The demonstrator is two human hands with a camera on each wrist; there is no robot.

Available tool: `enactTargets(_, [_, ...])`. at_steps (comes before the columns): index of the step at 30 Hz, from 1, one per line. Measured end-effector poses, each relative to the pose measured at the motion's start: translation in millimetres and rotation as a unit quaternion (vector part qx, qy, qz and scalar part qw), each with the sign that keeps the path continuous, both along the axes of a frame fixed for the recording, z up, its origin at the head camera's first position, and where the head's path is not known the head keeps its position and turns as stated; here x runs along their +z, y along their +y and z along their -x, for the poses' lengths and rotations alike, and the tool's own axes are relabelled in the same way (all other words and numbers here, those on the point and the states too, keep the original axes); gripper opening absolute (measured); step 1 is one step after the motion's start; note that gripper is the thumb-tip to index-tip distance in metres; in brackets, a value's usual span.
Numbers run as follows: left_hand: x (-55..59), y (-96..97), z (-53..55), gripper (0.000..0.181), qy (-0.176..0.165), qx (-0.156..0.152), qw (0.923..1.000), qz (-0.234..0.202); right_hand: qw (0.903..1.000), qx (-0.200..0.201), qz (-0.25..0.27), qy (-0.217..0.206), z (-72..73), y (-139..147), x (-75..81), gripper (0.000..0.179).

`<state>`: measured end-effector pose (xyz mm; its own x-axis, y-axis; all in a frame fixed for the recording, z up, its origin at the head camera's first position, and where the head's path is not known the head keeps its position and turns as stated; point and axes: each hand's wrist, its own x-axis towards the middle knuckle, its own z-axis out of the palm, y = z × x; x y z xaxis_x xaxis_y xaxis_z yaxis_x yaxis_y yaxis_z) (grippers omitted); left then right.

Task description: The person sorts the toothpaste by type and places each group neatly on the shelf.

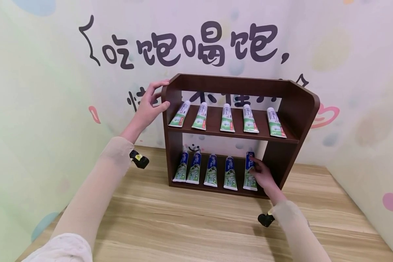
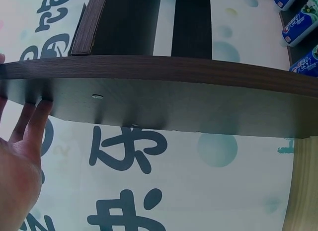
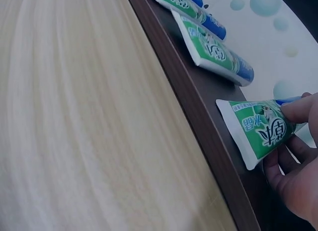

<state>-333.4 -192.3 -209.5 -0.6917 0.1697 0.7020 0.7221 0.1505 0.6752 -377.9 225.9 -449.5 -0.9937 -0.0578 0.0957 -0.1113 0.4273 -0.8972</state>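
Note:
A dark brown two-tier shelf [image 1: 235, 82] stands on the wooden table. My left hand [image 1: 150, 105] holds its left side panel near the top; in the left wrist view, fingertips [image 2: 42, 109] touch the panel's outer face. On the lower tier, my right hand [image 1: 263, 176] pinches the rightmost toothpaste tube [image 3: 261, 124], thumb over its printed face and fingers beneath. This tube is green and white with a blue upper end, and its flat end lies close over the shelf board. Beside it leans another blue-and-green toothpaste tube [image 1: 230, 173], in a row with several more.
Several white-and-green toothpaste tubes [image 1: 227, 118] lean in a row on the upper tier. Wood-grain table surface [image 1: 190, 225] extends in front of the shelf. A pale printed wall [image 1: 196, 22] with black characters rises right behind it.

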Motion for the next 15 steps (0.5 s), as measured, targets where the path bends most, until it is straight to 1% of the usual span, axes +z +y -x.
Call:
enactTargets(3, [0.1, 0.2, -0.1, 0.055, 0.000, 0.002, 1.0000, 0.002, 0.9999, 0.007, -0.011, 0.006, 0.1, 1.6, -2.8, 0.060])
enactTargets(10, [0.4, 0.5, -1.7, 0.054, -0.002, 0.004, 1.0000, -0.001, 0.9970, 0.058, -0.045, 0.026, -2.5, 7.4, -8.4, 0.064])
enactTargets(15, [-0.6, 0.4, -1.4, 0.054, 0.000, 0.000, 1.0000, 0.000, 0.9951, 0.066, -0.063, 0.040, -8.3, 8.8, -10.7, 0.064])
